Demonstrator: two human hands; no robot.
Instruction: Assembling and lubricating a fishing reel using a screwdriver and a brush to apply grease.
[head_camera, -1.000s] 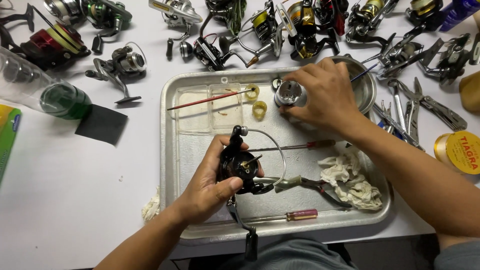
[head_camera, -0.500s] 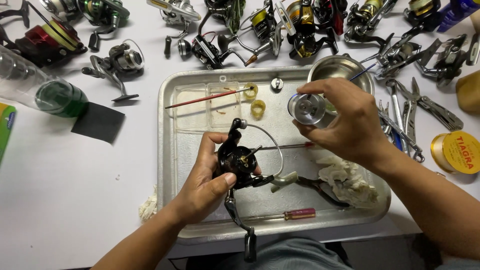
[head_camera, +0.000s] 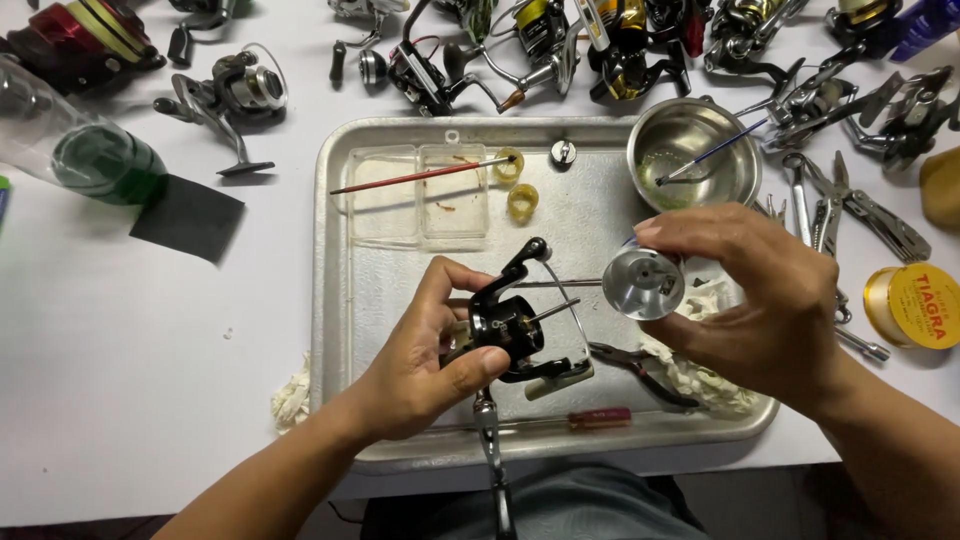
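My left hand (head_camera: 425, 355) grips a black spinning-reel body (head_camera: 510, 330) over the metal tray (head_camera: 345, 300), its shaft and wire bail pointing right. My right hand (head_camera: 760, 300) holds a silver spool (head_camera: 643, 283) just right of the shaft tip, its open end facing the reel. Spool and shaft are a short gap apart. The reel's handle stem hangs down toward the tray's near rim.
On the tray lie a clear plastic box (head_camera: 420, 195) with a red brush (head_camera: 420, 177), two yellow rings (head_camera: 522, 202), a small knob (head_camera: 563, 152), pliers (head_camera: 640, 370), a screwdriver (head_camera: 590, 418) and a white rag (head_camera: 700, 375). A steel bowl (head_camera: 690, 160), several reels, multitools, a line spool (head_camera: 915, 305) and a bottle (head_camera: 80, 150) surround it.
My right hand lifted the silver spool from the tray's far side and brought it down toward the reel's shaft. My left hand kept the reel body nearly still.
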